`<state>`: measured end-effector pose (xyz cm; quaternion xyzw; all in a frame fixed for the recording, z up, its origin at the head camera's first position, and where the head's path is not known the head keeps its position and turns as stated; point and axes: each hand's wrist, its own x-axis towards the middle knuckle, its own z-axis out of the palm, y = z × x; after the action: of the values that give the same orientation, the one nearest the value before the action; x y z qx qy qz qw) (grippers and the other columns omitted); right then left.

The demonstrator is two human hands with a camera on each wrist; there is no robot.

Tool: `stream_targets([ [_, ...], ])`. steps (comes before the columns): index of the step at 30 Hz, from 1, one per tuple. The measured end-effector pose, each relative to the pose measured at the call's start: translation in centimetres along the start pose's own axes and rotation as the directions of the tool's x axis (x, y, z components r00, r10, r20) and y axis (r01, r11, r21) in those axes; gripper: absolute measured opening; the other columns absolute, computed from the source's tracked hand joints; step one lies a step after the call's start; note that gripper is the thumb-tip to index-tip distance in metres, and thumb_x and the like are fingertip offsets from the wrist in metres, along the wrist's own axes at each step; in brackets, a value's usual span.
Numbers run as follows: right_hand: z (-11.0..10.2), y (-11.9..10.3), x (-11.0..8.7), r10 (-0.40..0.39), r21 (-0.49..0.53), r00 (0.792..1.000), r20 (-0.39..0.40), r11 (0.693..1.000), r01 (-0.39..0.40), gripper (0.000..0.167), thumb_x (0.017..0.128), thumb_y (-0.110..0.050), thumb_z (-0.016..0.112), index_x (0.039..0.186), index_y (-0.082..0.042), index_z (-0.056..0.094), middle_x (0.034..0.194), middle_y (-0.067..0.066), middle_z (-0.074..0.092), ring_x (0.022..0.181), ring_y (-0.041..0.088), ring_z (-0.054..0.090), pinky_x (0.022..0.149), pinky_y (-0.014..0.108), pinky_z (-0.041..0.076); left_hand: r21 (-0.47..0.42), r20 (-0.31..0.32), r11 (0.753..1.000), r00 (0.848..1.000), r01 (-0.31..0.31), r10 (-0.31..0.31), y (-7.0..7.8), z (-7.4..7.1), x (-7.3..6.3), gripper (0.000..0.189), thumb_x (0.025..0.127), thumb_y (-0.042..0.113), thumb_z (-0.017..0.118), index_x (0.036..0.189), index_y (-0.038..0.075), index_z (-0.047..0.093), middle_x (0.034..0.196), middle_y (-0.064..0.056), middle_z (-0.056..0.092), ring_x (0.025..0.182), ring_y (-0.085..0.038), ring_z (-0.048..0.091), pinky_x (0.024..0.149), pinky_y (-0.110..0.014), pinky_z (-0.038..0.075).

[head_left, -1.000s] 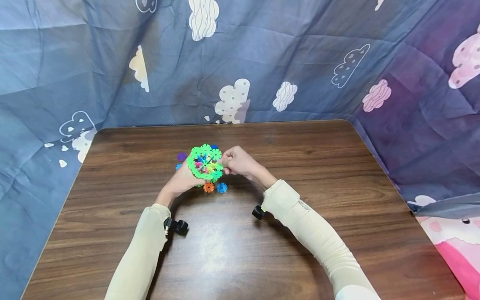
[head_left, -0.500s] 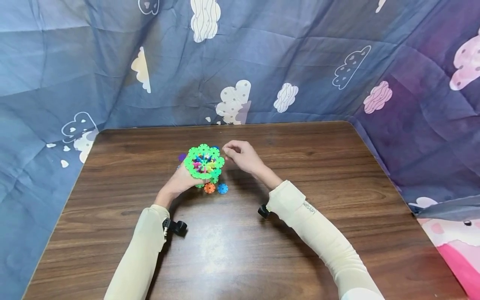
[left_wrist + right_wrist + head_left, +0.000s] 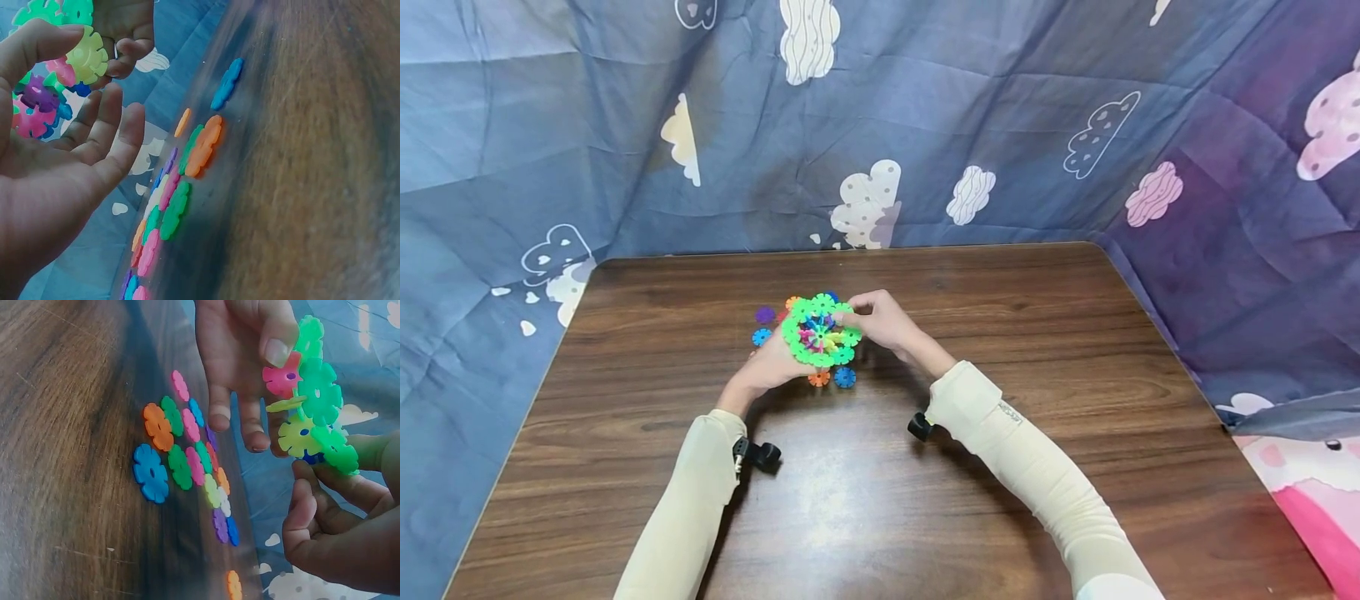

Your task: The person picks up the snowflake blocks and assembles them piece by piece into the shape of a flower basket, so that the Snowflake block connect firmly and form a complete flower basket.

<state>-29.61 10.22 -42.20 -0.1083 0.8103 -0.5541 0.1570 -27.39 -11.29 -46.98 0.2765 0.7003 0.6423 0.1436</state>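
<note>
A wheel of interlocking plastic flower discs [image 3: 805,356] is held above the table, with a green ring outside and pink, yellow, blue and purple discs inside. My left hand [image 3: 767,362] grips it from the left. In the right wrist view, that hand's thumb [image 3: 278,347] lies against a pink disc [image 3: 282,376], while its other fingers extend below. My right hand [image 3: 887,321] pinches the wheel's right edge. Close up, its fingers are at a green disc [image 3: 335,450] beside a yellow disc [image 3: 294,434]; its thumb is partly hidden behind the green one.
Loose flower discs lie flat on the wooden table [image 3: 1000,333] under and around the hands. Among them are a blue disc [image 3: 845,377], an orange disc [image 3: 818,378] and a purple disc [image 3: 765,315]. A patterned cloth [image 3: 737,167] hangs behind the table.
My right hand drew away from the wheel half a second ago and is now back at its right edge. The wheel, in my left hand, has shifted slightly right and turned.
</note>
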Motion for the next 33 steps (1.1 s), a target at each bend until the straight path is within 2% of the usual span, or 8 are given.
stream_targets([
  [10,0.3,0.1,0.1,0.015,-0.013,1.000,0.009,1.000,-0.014,0.025,0.096,-0.018,0.067,0.077,-0.003,0.065,0.066,0.001,0.047,0.063,0.015,0.037,0.060,0.026,0.036,-0.061,-0.033,0.998,0.999,-0.005,0.003,-0.3,0.4,-0.2,0.078,0.080,-0.011,0.072,0.147,-0.003,0.034,0.138,-0.028,0.050,0.114,-0.003,0.057,0.102,-0.019,0.046],
  [14,-0.2,0.5,-0.2,-0.102,-0.088,0.993,-0.055,0.991,0.096,0.022,0.100,-0.021,0.061,0.109,-0.002,0.068,0.093,0.008,0.067,0.082,0.018,0.059,0.075,0.026,0.051,-0.083,-0.075,0.997,0.997,0.006,-0.012,-0.4,0.6,0.1,0.073,0.078,-0.012,0.073,0.143,-0.002,0.042,0.130,-0.020,0.058,0.109,-0.007,0.061,0.101,-0.024,0.050],
  [17,-1.2,0.9,-0.9,-0.281,-0.132,0.954,-0.103,0.955,0.267,0.039,0.096,-0.010,0.061,0.135,-0.006,0.059,0.129,0.011,0.065,0.115,0.025,0.062,0.097,0.039,0.052,-0.086,-0.118,0.996,0.992,0.026,-0.036,-0.3,0.3,0.2,0.071,0.077,-0.012,0.075,0.140,0.001,0.046,0.125,-0.009,0.063,0.109,-0.008,0.062,0.101,-0.025,0.050],
  [20,-2.2,0.9,-1.8,-0.464,-0.287,0.886,-0.010,0.850,0.442,0.055,0.087,-0.005,0.066,0.141,-0.008,0.054,0.144,0.011,0.056,0.136,0.031,0.046,0.111,0.051,0.038,-0.077,-0.140,0.996,0.989,0.040,-0.051,-0.1,-0.2,0.2,0.067,0.077,-0.011,0.076,0.138,0.001,0.050,0.121,-0.001,0.066,0.111,-0.007,0.063,0.102,-0.024,0.049],
  [23,-2.1,0.6,-2.2,-0.598,-0.515,0.787,0.151,0.632,0.579,0.063,0.082,-0.015,0.077,0.141,-0.010,0.055,0.149,0.009,0.051,0.145,0.031,0.035,0.115,0.056,0.030,-0.094,-0.124,0.994,0.990,0.049,-0.061,0.3,-0.4,0.2,0.065,0.080,-0.008,0.076,0.138,-0.001,0.049,0.120,0.001,0.066,0.110,-0.008,0.063,0.100,-0.023,0.049],
  [26,-1.4,0.6,-2.0,-0.678,-0.639,0.695,0.240,0.428,0.639,0.060,0.080,-0.022,0.083,0.135,-0.009,0.061,0.143,0.009,0.057,0.142,0.032,0.039,0.110,0.054,0.033,-0.130,-0.092,0.988,0.991,0.083,-0.096,0.7,-0.2,0.2,0.065,0.083,-0.001,0.076,0.141,0.000,0.047,0.124,0.001,0.064,0.111,-0.008,0.061,0.099,-0.023,0.050],
  [29,-0.8,0.8,-1.7,-0.728,-0.669,0.642,0.240,0.356,0.653,0.047,0.078,-0.016,0.083,0.122,-0.009,0.068,0.130,0.007,0.066,0.133,0.029,0.047,0.104,0.049,0.037,-0.162,-0.070,0.977,0.986,0.138,-0.151,1.1,0.3,0.5,0.063,0.086,0.005,0.074,0.143,0.002,0.045,0.130,-0.002,0.060,0.112,-0.009,0.060,0.097,-0.024,0.051],
  [33,-0.6,1.1,-1.6,-0.763,-0.666,0.606,0.223,0.335,0.667,0.034,0.077,-0.014,0.083,0.109,-0.009,0.072,0.115,0.005,0.070,0.121,0.025,0.052,0.095,0.045,0.040,-0.181,-0.071,0.966,0.977,0.187,-0.203,1.3,0.7,0.6,0.061,0.090,0.009,0.069,0.144,0.005,0.041,0.138,-0.010,0.054,0.115,-0.011,0.058,0.094,-0.023,0.052],
])
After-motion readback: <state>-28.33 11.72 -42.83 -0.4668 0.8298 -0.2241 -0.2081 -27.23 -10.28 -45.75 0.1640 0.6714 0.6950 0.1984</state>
